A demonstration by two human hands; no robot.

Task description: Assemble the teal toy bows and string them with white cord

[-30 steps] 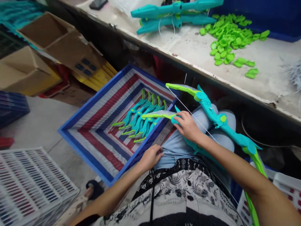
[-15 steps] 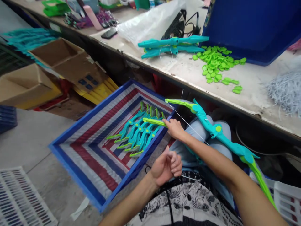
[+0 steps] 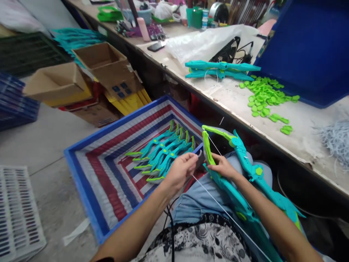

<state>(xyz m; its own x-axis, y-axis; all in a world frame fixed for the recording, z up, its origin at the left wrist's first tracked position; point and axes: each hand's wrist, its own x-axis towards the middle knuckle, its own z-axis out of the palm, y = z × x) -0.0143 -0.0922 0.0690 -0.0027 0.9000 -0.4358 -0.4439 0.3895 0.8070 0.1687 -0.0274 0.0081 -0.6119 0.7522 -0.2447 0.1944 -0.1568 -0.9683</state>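
Observation:
My left hand (image 3: pixel 181 168) pinches the looped end of a white string (image 3: pixel 215 198), which runs down to the right, over my lap. Closed around the lime limb of a teal toy bow (image 3: pixel 227 189) is my right hand (image 3: pixel 223 166). That limb's tip points up, and the lower end of the bow is partly hidden by my right forearm. A second toy bow (image 3: pixel 247 160), teal with lime ends, lies across my knees just beyond, its string showing near its upper tip. Several finished-looking bows (image 3: pixel 165 149) lie side by side in the striped, blue-rimmed bin (image 3: pixel 103 193) to the left.
On the bench (image 3: pixel 218 96) lie more teal bow pieces (image 3: pixel 222 69), a heap of small lime caps (image 3: pixel 263 96), a bundle of white strings (image 3: pixel 336 136) and a big blue bin (image 3: pixel 311 51). Cardboard boxes (image 3: pixel 57 82) and a white crate (image 3: pixel 19 207) stand on the floor.
My left hand has moved up and now holds the string's end. My right hand has shifted its grip on the lime limb, which has swung from level to upright. The view has turned left.

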